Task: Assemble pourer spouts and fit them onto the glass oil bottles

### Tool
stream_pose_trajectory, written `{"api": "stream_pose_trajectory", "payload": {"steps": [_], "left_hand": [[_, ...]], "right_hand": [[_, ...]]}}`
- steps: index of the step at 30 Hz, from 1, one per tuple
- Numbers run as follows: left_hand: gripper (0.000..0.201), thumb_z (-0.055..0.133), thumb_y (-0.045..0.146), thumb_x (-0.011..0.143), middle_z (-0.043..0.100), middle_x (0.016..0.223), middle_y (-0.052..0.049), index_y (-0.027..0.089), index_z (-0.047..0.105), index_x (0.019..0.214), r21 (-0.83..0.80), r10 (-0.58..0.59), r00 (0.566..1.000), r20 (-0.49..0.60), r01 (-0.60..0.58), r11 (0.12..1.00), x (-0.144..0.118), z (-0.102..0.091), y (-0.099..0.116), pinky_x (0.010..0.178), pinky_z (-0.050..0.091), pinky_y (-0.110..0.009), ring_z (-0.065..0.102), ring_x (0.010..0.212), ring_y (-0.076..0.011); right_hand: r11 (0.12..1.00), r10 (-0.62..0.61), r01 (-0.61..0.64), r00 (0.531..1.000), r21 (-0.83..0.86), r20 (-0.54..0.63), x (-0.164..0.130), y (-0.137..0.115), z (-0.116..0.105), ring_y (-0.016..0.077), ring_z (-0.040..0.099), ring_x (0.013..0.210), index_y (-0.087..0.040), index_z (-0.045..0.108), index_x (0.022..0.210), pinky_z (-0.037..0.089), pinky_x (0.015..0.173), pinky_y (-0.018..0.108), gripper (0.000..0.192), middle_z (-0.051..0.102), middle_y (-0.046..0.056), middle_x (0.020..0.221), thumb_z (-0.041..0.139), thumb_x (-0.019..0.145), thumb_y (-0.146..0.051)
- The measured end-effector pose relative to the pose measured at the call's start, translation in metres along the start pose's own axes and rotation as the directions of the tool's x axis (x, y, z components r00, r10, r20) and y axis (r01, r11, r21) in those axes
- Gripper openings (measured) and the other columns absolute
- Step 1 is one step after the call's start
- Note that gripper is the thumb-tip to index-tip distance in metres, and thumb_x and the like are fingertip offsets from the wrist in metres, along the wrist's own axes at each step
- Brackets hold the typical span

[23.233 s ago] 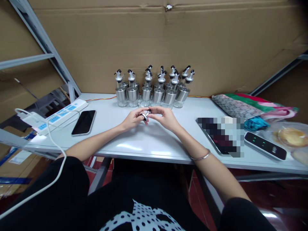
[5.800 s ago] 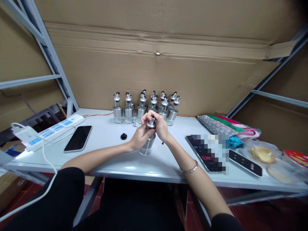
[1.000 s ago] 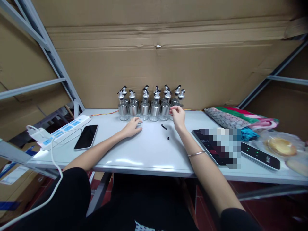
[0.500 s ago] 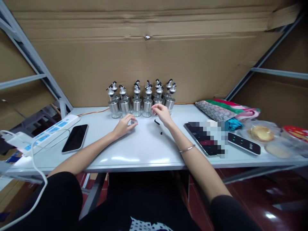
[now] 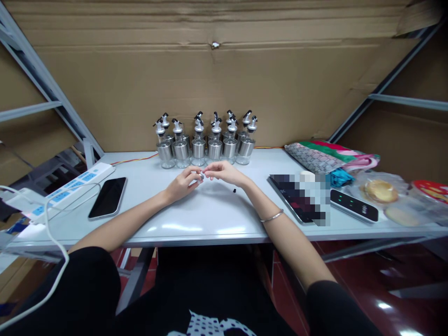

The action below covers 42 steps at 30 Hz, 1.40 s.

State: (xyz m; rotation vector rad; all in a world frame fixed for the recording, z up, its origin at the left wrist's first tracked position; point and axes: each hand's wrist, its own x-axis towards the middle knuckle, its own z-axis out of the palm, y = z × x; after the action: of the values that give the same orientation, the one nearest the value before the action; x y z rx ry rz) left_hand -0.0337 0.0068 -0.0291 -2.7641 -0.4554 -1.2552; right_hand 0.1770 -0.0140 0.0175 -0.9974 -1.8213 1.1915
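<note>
Above the middle of the table, my left hand (image 5: 183, 185) is closed on a small silver pourer top (image 5: 201, 177), held in its fingertips. My right hand (image 5: 224, 172) meets it from the right, fingers pinched together right at the small part; whatever sits between those fingertips is hidden. A tiny black piece (image 5: 234, 190) lies on the table just below my right hand. Behind both hands stand several glass-and-steel oil bottles (image 5: 214, 149), upright in rows, with silver pourers and black levers on top.
On the left lie a phone (image 5: 108, 198) and a white power strip (image 5: 72, 189) with cables. To the right are a dark tablet-like device (image 5: 290, 198), partly pixelated, a black-topped device (image 5: 354, 206), a patterned cloth bag (image 5: 318, 158) and wrapped food (image 5: 381, 192). Cardboard (image 5: 224, 88) rises behind.
My right hand has moved left and down to meet my left hand. The small black lever that lay by it no longer shows. My left hand still holds the silver pourer top.
</note>
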Motion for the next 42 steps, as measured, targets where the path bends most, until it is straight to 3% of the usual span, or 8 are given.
{"api": "stream_pose_trajectory", "payload": {"steps": [6,10,15,19,24,30,36,42], "left_hand": [[0.012,0.059,0.023,0.087,0.053,0.107,-0.009,0.02,0.05,0.095,-0.021,0.078,0.996,-0.051,-0.079,0.997,0.002,0.0,0.005,0.09,0.054,-0.036,0.059,0.106,-0.0188],[0.011,0.058,0.022,0.087,0.053,0.105,-0.008,0.02,0.049,0.093,-0.041,0.086,0.996,-0.028,-0.088,0.995,0.003,-0.001,0.008,0.09,0.054,-0.038,0.058,0.108,-0.0198],[0.014,0.059,0.02,0.086,0.053,0.105,-0.008,0.021,0.047,0.094,-0.048,0.128,0.991,-0.025,-0.129,0.991,0.004,-0.001,0.012,0.088,0.054,-0.039,0.058,0.108,-0.0201],[0.02,0.058,0.022,0.087,0.052,0.106,-0.007,0.023,0.045,0.102,-0.055,0.138,0.99,-0.032,-0.14,0.989,0.004,0.0,0.011,0.089,0.054,-0.039,0.057,0.111,-0.0203],[0.037,0.064,0.032,0.084,0.055,0.111,-0.009,0.023,0.043,0.113,0.006,0.068,0.996,-0.051,-0.067,0.998,0.002,0.001,0.005,0.087,0.052,-0.038,0.059,0.104,-0.021],[0.033,0.054,0.041,0.09,0.062,0.108,-0.01,0.02,0.046,0.114,0.052,-0.026,0.995,0.099,0.021,0.998,0.001,0.002,0.001,0.082,0.048,-0.036,0.062,0.098,-0.0211],[0.023,0.044,0.036,0.096,0.067,0.102,-0.007,0.019,0.052,0.109,0.045,0.003,0.993,0.119,-0.008,0.999,0.002,0.002,0.003,0.085,0.047,-0.033,0.063,0.1,-0.019],[0.039,0.054,0.045,0.09,0.068,0.104,-0.01,0.016,0.047,0.115,0.051,0.051,0.998,0.047,-0.053,0.997,0.002,0.003,0.002,0.078,0.048,-0.032,0.066,0.088,-0.0176]], "right_hand": [[1.0,-0.006,0.005,1.0,0.03,0.007,0.002,0.003,0.0,0.0112,0.055,0.06,-0.014,0.07,0.084,0.037,0.052,0.023,0.029,0.064,0.0,0.066,0.069,0.068,-0.039],[0.999,-0.006,0.005,1.0,0.038,0.015,0.003,0.006,0.0,0.0114,0.057,0.062,-0.016,0.069,0.09,0.038,0.053,0.023,0.031,0.066,0.001,0.072,0.068,0.069,-0.039],[0.999,-0.045,0.043,0.998,0.03,0.043,0.002,0.004,0.0,0.0116,0.056,0.063,-0.015,0.069,0.084,0.038,0.057,0.024,0.026,0.065,0.0,0.07,0.068,0.071,-0.038],[0.999,-0.033,0.033,0.999,0.039,0.0,0.001,0.002,-0.001,0.0114,0.055,0.061,-0.016,0.067,0.081,0.037,0.056,0.024,0.021,0.063,-0.001,0.065,0.068,0.069,-0.033],[0.997,-0.047,0.05,0.997,0.053,-0.055,0.001,0.002,-0.003,0.0118,0.056,0.063,-0.016,0.065,0.077,0.041,0.061,0.026,0.015,0.064,-0.002,0.064,0.068,0.067,-0.026],[0.994,-0.081,0.086,0.994,0.066,-0.078,0.002,0.004,-0.007,0.0126,0.058,0.064,-0.016,0.067,0.079,0.044,0.066,0.028,0.019,0.066,0.0,0.067,0.071,0.065,-0.029],[0.994,-0.053,0.058,0.997,0.097,-0.058,0.002,0.003,-0.005,0.0114,0.057,0.057,-0.015,0.066,0.077,0.043,0.058,0.026,0.02,0.066,-0.001,0.061,0.073,0.063,-0.029],[0.99,-0.06,0.071,0.994,0.125,-0.093,0.001,0.003,-0.004,0.0104,0.058,0.052,-0.015,0.063,0.076,0.042,0.053,0.023,0.019,0.066,-0.001,0.059,0.071,0.065,-0.027]]}}
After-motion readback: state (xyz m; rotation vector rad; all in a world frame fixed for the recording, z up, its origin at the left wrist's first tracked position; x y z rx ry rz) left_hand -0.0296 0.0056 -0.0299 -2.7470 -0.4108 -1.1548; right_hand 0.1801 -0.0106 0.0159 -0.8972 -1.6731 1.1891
